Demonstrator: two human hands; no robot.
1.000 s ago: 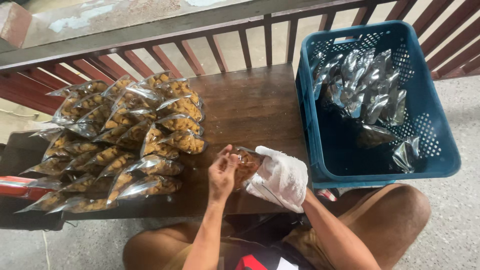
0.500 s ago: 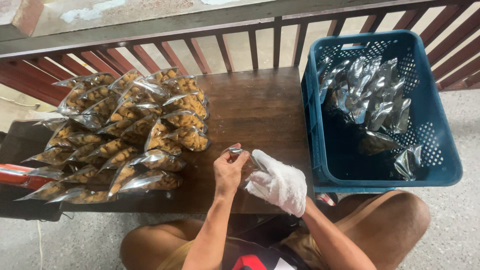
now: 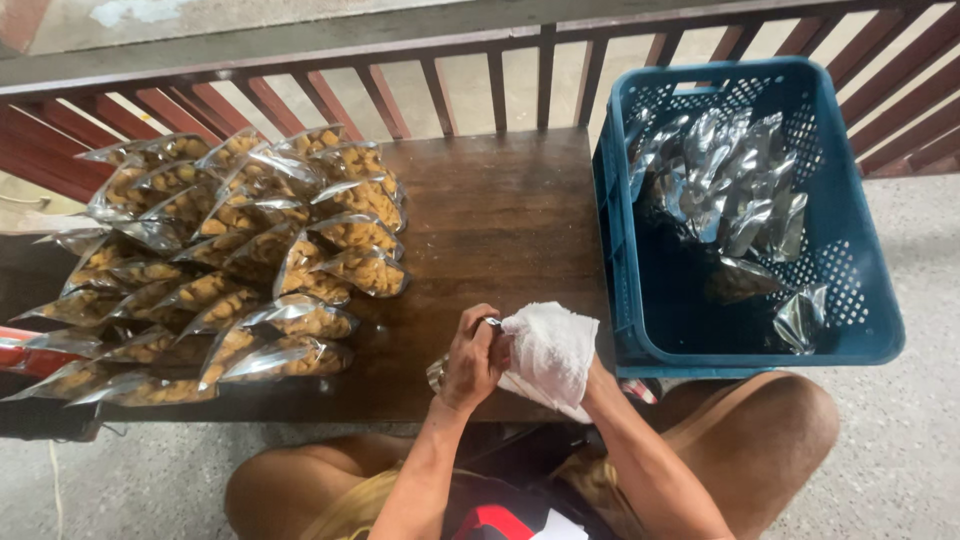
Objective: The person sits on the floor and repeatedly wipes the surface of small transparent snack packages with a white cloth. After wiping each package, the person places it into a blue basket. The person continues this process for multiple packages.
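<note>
Both hands work one clear snack pouch [image 3: 440, 372] beside the blue crate [image 3: 860, 330]: left hand [image 3: 472, 360] fingers clamped on its top, cloth-wrapped right hand [image 3: 548, 352] wiping it; whether those fingers are closed I cannot tell.

Head camera looks steeply down, close over wooden table [image 3: 500, 220]

Clear pouches of golden snacks [image 3: 230, 260] lie heaped at the bench's left end, one pouch [image 3: 440, 372] sits between the hands at its front edge, and silvery pouches [image 3: 730, 200] fill the blue crate [image 3: 860, 330] at its right end.
</note>
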